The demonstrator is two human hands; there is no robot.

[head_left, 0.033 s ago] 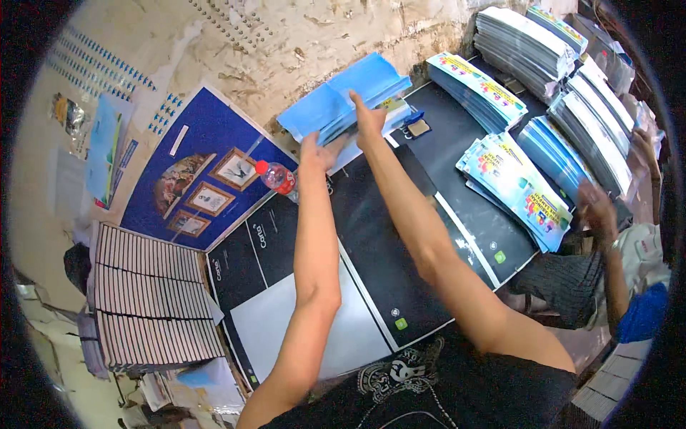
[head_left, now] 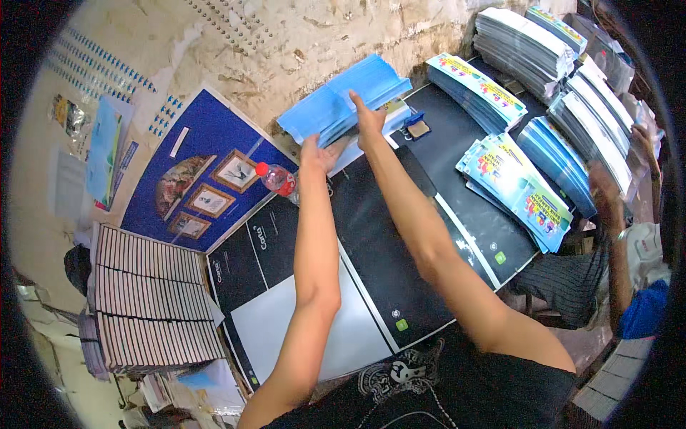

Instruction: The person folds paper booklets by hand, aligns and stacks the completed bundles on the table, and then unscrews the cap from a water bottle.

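Note:
At the far wall, my two hands have hold of a fanned stack of blue folded sheets (head_left: 336,96). My left hand (head_left: 319,151) is closed at its near left end, thumb up and fingers partly underneath. My right hand (head_left: 369,121) grips the near side further right, with the thumb lying on top. Several pale printed sheets (head_left: 396,114) show beneath the stack. Close to my right hand lies a small blue box with a tan pad, like an ink pad (head_left: 417,127). A red-capped bottle (head_left: 277,179) stands beside my left wrist.
Printed booklet stacks (head_left: 514,182) lie on the black table covering (head_left: 386,236) at right, with taller paper stacks (head_left: 522,50) behind. Another person's hand (head_left: 606,189) is there. A framed-picture board (head_left: 196,171) leans at left above bound-book stacks (head_left: 153,300). A white sheet (head_left: 307,322) lies nearest me.
The top of the blue stack now shows many fanned edges, where a broad smooth sheet lay before. The other person's hand has moved up and back at right. My arms barely moved.

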